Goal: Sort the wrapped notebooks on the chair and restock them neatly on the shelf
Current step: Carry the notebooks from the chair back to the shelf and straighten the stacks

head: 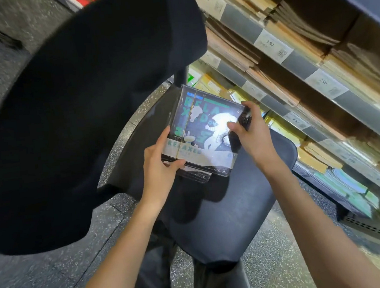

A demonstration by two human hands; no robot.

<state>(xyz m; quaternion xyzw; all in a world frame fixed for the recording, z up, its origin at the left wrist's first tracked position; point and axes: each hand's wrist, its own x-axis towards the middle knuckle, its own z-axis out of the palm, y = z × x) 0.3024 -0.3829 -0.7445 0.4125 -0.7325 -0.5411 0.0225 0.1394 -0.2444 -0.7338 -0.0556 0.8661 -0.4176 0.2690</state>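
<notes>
Wrapped notebooks point(203, 131) above chair seat point(237, 209)

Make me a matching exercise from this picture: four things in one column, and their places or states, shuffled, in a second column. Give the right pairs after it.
Things:
1. wrapped notebooks
2. left hand
3. right hand
4. price tags

Places or states:
A. stuck along the shelf edges
B. grips the stack's near left corner
C. held over the chair seat
D. holds the stack's right edge, thumb on the cover

Pairs: 1-C, 2-B, 3-D, 4-A
</notes>
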